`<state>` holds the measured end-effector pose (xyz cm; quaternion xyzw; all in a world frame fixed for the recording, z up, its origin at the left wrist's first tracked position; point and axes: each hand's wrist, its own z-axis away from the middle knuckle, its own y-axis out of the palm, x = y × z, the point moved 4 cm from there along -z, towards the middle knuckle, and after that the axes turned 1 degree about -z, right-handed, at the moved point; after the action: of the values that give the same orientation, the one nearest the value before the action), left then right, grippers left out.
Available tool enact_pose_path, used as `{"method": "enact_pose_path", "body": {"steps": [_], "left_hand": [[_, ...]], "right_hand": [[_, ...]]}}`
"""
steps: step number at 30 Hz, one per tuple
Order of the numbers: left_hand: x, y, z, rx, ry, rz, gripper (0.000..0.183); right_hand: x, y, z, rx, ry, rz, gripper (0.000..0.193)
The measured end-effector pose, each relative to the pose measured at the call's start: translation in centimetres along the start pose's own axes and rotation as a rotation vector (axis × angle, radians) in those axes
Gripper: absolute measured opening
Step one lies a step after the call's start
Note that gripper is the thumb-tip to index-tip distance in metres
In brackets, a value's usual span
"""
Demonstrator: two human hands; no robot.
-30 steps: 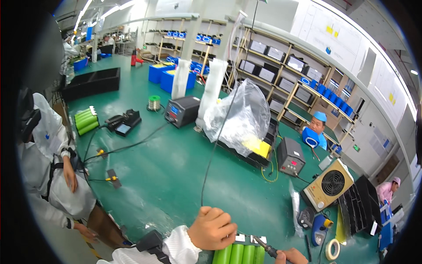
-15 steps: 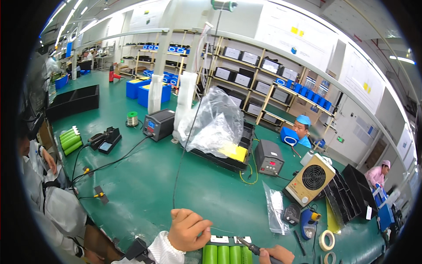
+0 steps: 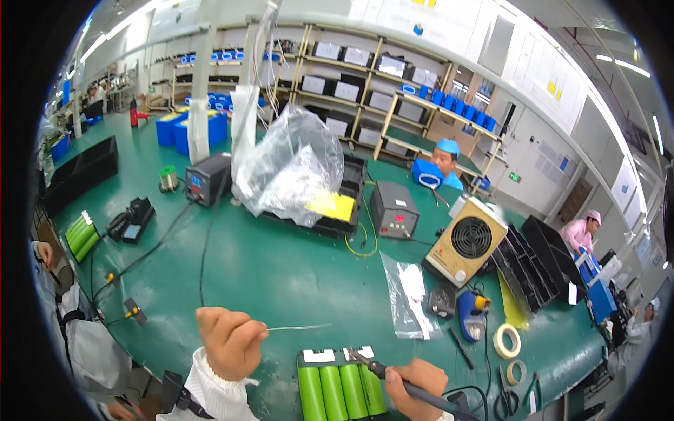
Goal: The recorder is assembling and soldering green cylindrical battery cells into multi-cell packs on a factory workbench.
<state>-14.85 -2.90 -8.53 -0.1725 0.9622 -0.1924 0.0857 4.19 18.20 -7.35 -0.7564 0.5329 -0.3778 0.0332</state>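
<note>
At the near side of the bench (image 3: 295, 281), I have the pack of green batteries (image 3: 340, 393) lying between the two hands, its far end topped with white strips (image 3: 365, 352). Just left of the pack, the left hand (image 3: 230, 345) is curled closed, pinching a thin silvery wire (image 3: 298, 327) that points right; its free end sits apart from the pack, beyond the far end. Just right of the pack, the right hand (image 3: 420, 382) is wrapped round a soldering iron (image 3: 377, 368), tip aimed left at the right-hand strip. I cannot tell from my view whether metal meets strip. Farther right, I see a clear plastic bag (image 3: 407, 295), a blue iron stand (image 3: 469, 316), a roll of tape (image 3: 497, 346) and scissors (image 3: 505, 403).
</note>
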Motion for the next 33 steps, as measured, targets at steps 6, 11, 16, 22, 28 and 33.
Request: {"method": "enact_pose_path", "body": {"steps": [6, 11, 16, 22, 28, 33], "left_hand": [[0.9, 1.8, 1.6, 0.017, -0.12, 0.112, 0.007], [0.5, 3.2, 2.5, 0.127, -0.12, 0.182, 0.012], [-0.3, 3.7, 2.5, 0.162, -0.068, 0.226, 0.013], [-0.6, 3.8, 2.5, 0.182, -0.039, 0.235, 0.012], [-0.5, 4.1, 2.6, 0.205, -0.045, 0.242, 0.013], [-1.0, 4.2, 2.4, 0.207, -0.018, 0.251, 0.013]], "right_hand": [[-0.6, 0.3, -0.1, 0.015, -0.021, -0.039, 0.012], [-0.1, 0.6, 0.1, 0.052, -0.025, -0.038, 0.012], [-0.2, 0.4, 0.3, 0.104, -0.047, 0.043, 0.012], [0.0, 0.6, 0.3, 0.002, -0.084, -0.008, 0.015], [-0.6, 0.3, 0.6, -0.024, -0.069, -0.045, 0.015], [-0.6, 0.4, 0.8, 0.008, -0.059, -0.016, 0.015]]}}
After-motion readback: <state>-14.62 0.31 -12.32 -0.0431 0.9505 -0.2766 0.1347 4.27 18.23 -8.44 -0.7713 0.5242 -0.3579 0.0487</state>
